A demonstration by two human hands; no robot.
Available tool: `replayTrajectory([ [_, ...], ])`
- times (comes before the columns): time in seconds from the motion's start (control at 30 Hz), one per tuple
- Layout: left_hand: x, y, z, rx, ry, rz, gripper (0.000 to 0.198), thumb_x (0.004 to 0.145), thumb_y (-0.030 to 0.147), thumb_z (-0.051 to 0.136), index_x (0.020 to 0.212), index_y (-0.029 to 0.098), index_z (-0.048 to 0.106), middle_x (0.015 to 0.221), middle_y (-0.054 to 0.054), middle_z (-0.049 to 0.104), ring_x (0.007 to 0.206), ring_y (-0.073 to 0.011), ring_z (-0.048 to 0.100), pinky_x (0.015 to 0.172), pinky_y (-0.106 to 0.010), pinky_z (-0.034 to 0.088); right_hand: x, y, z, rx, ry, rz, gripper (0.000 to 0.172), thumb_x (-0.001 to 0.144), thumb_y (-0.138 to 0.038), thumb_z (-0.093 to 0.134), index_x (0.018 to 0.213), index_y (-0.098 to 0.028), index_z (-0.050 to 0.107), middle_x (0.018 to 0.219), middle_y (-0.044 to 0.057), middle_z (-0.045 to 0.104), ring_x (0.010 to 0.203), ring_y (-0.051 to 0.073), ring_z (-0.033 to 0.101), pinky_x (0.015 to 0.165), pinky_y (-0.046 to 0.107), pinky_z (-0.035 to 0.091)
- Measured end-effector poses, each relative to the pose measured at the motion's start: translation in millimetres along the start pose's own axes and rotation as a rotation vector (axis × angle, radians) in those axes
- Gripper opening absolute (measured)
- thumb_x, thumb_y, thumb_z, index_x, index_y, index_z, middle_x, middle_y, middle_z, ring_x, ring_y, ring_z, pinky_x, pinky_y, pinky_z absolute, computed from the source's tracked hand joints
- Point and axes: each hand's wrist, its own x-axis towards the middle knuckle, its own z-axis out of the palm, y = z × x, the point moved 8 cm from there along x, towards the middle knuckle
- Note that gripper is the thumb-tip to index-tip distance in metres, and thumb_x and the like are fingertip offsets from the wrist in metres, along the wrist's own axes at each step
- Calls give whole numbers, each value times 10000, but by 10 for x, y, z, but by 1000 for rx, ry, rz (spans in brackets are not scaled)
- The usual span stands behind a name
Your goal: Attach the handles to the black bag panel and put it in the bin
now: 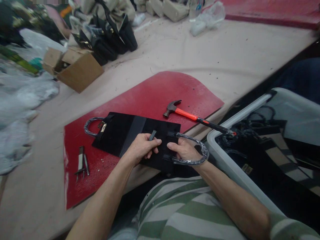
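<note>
A flat black bag panel lies across the red board, its near right end reaching over the board's edge. It has a plastic-wrapped handle at the left end with a gold-coloured clasp beside it, and another wrapped handle at the right end. My left hand is closed over the panel, pinching a short dark grey bar; what kind of tool it is I cannot make out. Inside the right handle's loop, my right hand grips the panel's edge, thumb on top.
A claw hammer with an orange and black handle rests on the red board, pointing toward a white plastic bin of black bag pieces. Metal tools lie at left. Behind are a cardboard box and black bags.
</note>
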Motion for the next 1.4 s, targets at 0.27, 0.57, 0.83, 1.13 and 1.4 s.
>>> replayTrajectory([
  [0.27,-26,19,12,30,7,-14,300,734,408,741,731,160,572,562,10,621,338,-70,436,310,-171,284,4,65,105,458,-309,-40,363,755,-441,759,880,-132,615,583,-31,520,454,59,407,417,171,272],
  [0.57,6,11,14,82,10,-7,273,729,343,763,733,170,551,523,34,591,342,-85,461,318,-179,319,-20,-57,257,655,-313,-60,345,714,-410,803,738,-138,594,508,-53,476,388,32,325,381,166,211],
  [0.83,-5,2,14,27,-10,-77,222,768,268,735,727,171,539,502,37,577,343,-86,464,324,-176,317,27,-42,334,714,-262,-76,386,674,-443,829,801,-133,637,516,-53,477,406,44,320,403,187,211],
  [1.13,-20,45,19,19,-51,-112,201,801,256,710,745,167,539,505,35,574,341,-87,453,325,-180,343,39,-42,357,692,-238,-110,435,699,-485,825,919,-139,681,533,-41,498,424,58,338,419,199,277],
  [1.4,-19,41,9,-12,-48,-105,208,792,251,718,750,172,531,487,39,564,334,-91,449,318,-178,340,38,5,428,753,-202,-94,564,718,-487,817,1156,-168,662,764,34,656,587,130,535,541,251,450],
])
